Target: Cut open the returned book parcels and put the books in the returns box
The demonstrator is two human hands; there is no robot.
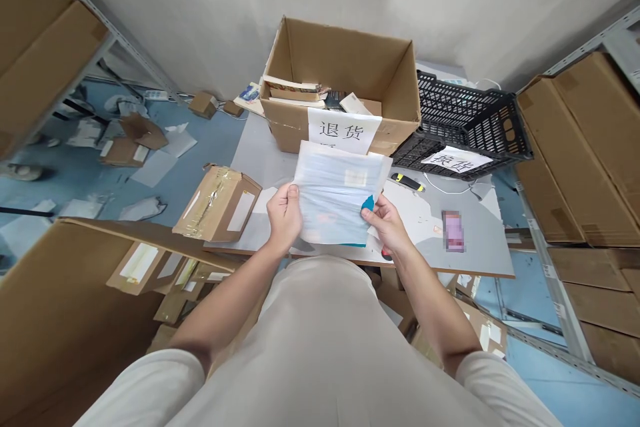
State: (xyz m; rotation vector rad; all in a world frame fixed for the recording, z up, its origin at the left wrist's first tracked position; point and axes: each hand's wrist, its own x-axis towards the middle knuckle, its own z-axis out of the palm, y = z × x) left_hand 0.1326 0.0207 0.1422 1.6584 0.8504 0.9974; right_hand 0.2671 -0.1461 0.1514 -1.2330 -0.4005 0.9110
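Between my two hands, over the table's front edge, is a white, translucent mailing bag (327, 197) with a flat thing inside. Blue-green shows at a torn spot on its right and along its bottom edge; the contents are otherwise veiled. My left hand (286, 213) is closed on the bag's left edge, thumb on top. Gripping the right edge beside the tear is my right hand (387, 219), thumb and fingers pinched. Right behind the bag stands an open cardboard box (390, 127) with several books in it and a paper sign on its front.
Right of the box is a black plastic crate (470, 127) with a paper sign. A yellow-and-black box cutter (407, 181) and a blurred pink item (454, 231) lie on the grey table (485, 257). A taped carton (217, 203) sits at its left. Below left is a large open carton (65, 293).
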